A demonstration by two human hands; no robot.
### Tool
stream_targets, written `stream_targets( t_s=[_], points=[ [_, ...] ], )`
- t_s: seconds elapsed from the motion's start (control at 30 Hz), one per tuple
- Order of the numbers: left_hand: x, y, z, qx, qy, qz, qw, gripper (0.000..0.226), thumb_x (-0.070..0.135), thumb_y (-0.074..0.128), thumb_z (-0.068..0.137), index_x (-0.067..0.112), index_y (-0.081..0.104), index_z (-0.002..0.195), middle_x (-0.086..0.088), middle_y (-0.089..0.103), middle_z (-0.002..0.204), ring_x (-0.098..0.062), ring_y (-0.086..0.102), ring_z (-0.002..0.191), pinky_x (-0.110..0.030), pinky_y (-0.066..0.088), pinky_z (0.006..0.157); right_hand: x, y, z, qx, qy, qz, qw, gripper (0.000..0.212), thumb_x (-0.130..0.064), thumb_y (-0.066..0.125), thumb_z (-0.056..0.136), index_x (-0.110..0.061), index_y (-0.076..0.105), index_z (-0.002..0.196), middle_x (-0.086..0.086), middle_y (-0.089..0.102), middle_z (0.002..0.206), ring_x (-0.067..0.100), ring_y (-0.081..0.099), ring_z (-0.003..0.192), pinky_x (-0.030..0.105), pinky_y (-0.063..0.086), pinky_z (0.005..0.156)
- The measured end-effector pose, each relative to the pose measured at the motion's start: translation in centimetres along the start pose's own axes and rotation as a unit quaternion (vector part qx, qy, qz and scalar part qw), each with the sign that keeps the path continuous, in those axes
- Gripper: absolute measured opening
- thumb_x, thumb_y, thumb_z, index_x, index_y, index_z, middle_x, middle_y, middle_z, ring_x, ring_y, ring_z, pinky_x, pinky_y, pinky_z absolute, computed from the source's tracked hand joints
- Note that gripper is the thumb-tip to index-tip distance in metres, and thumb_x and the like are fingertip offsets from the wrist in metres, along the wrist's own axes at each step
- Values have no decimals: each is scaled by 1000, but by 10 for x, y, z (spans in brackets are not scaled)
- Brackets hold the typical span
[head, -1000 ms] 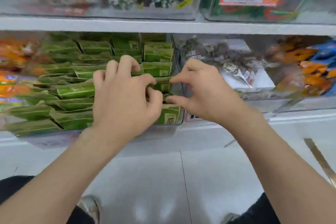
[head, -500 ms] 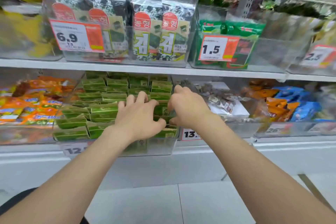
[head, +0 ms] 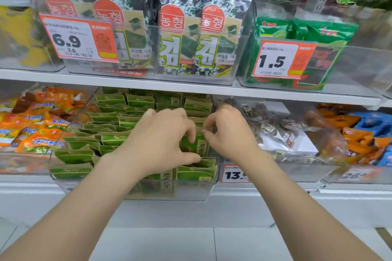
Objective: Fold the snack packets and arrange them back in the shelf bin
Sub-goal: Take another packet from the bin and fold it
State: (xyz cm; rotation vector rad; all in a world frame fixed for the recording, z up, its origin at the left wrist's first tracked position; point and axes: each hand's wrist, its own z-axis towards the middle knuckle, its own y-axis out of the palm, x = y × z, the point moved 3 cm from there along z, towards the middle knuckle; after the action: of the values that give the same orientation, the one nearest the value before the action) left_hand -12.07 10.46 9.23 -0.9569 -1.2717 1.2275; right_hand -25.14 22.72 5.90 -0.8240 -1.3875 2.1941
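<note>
A clear shelf bin on the lower shelf holds several small green snack packets in rows. At its right front, one green packet with dark lettering stands upright. My left hand curls around this packet's left side, thumb low and fingers on its top edge. My right hand pinches the packet's upper right corner between thumb and fingertips. The packet's lower part is hidden behind the front row of packets.
Orange packets fill the bin to the left. A clear bin of dark wrapped snacks stands to the right, with orange and blue packets beyond. The shelf above carries seaweed packs and price tags. White floor tiles lie below.
The view has tilted up, so the upper shelf shows. Both hands stay at the bin's right front; an upright green packet now shows between them.
</note>
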Motion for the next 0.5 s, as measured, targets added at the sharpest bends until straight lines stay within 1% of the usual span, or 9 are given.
stream_targets(
  t_s=[0.03, 0.07, 0.13, 0.2, 0.27, 0.3, 0.37, 0.43, 0.5],
  points=[
    [2, 2, -1, 10, 17, 32, 999, 32, 71, 63, 89, 40, 68, 95, 19, 57, 94, -10, 49, 95, -45, 41, 99, 2, 1, -1, 5, -3, 9, 1000, 6, -24, 76, 88, -27, 82, 88, -1, 58, 94, 22, 59, 95, 34, 52, 84],
    [3, 5, -2, 14, 18, 48, 999, 33, 66, 56, 96, 38, 71, 90, 18, 60, 84, -12, 45, 94, -44, 39, 98, 4, 1, -3, 13, -4, 20, 1000, 6, -24, 77, 88, -27, 82, 87, -4, 56, 91, 18, 57, 92, 32, 49, 81],
    [4, 12, -1, 23, -7, 51, 998, 36, 60, 48, 104, 38, 74, 89, 16, 61, 76, -15, 42, 94, -43, 34, 94, 6, 1, -8, 32, -6, 53, 998, 5, -23, 78, 89, -27, 82, 87, -9, 54, 87, 12, 54, 87, 29, 45, 79],
    [5, 17, 1, 16, -34, 42, 998, 38, 56, 45, 108, 37, 72, 90, 15, 60, 77, -19, 42, 98, -46, 34, 95, 7, 2, -10, 47, -5, 85, 995, 5, -24, 79, 90, -28, 81, 88, -9, 57, 87, 11, 55, 87, 29, 45, 79],
    [5, 21, 3, -40, -51, 19, 998, 40, 48, 38, 111, 34, 70, 91, 12, 60, 81, -23, 40, 103, -51, 33, 96, 7, 3, -11, 60, 8, 106, 993, 3, -26, 79, 91, -28, 80, 90, -9, 60, 88, 9, 54, 86, 28, 42, 78],
    [5, 23, 4, -75, -52, 19, 996, 40, 43, 34, 113, 33, 69, 96, 10, 59, 83, -25, 37, 103, -52, 31, 95, 6, 4, -11, 66, 16, 110, 992, 2, -27, 79, 91, -29, 80, 90, -9, 61, 88, 8, 53, 84, 27, 41, 77],
    [7, 26, 5, -119, -45, 53, 991, 35, 35, 32, 114, 32, 65, 102, 4, 57, 87, -26, 32, 103, -52, 29, 92, 5, 6, -10, 78, 28, 104, 991, 2, -29, 78, 91, -29, 80, 90, -9, 64, 88, 9, 55, 83, 29, 44, 76],
    [11, 26, 6, -120, -43, 81, 988, 34, 27, 37, 113, 28, 58, 87, 3, 56, 86, -26, 30, 101, -52, 29, 91, 4, 5, -8, 85, 31, 90, 992, 4, -29, 78, 91, -29, 82, 90, -8, 69, 88, 14, 60, 84, 33, 50, 80],
    [13, 27, 8, -103, -55, 59, 991, 37, 24, 41, 111, 25, 53, 76, 3, 56, 84, -25, 31, 101, -52, 29, 94, 3, 2, -7, 87, 34, 99, 991, 4, -29, 79, 90, -29, 82, 88, -10, 74, 86, 15, 64, 84, 37, 55, 83]
  ],
)
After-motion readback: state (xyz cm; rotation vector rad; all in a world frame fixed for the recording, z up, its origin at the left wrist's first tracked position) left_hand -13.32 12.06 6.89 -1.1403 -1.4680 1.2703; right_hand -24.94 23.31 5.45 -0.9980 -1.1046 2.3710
